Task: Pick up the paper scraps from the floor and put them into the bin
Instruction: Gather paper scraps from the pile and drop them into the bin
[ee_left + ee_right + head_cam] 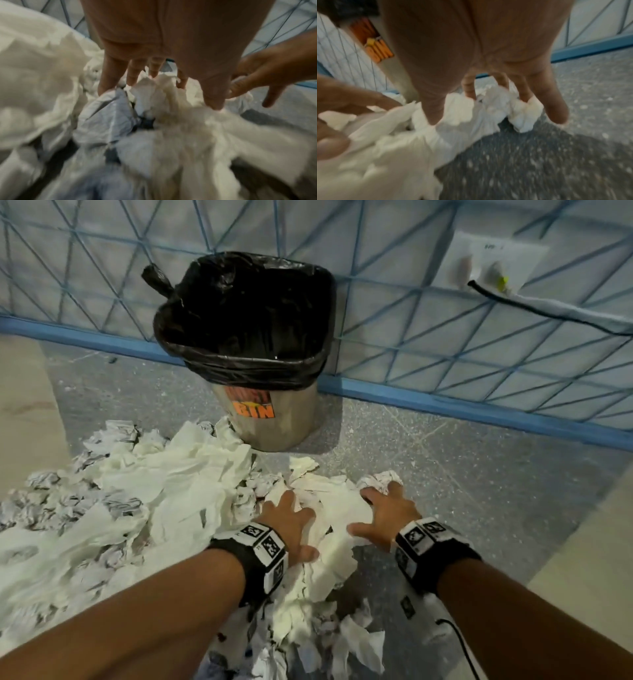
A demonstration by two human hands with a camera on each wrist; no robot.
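A steel bin (pixel 287 422) with a black liner and an orange label stands against the wall, its mouth open. White and printed crumpled paper scraps (pixel 154 491) lie heaped on the floor in front of it, mostly to the left. My left hand (pixel 291 518) and right hand (pixel 387 515) rest side by side on one white clump (pixel 337 508), fingers spread and pressing into it. In the left wrist view, the left hand (pixel 171 47) pokes straight fingers down into paper (pixel 163 94). The right hand (pixel 479 54) does the same at the edge of the clump (pixel 496 105).
A pale wall with a blue lattice and a blue baseboard (pixel 445 405) runs behind the bin. A black cable (pixel 548 313) lies along it at upper right. Grey speckled floor (pixel 462 474) shows right of the heap, with cream tiles (pixel 589 577) beyond.
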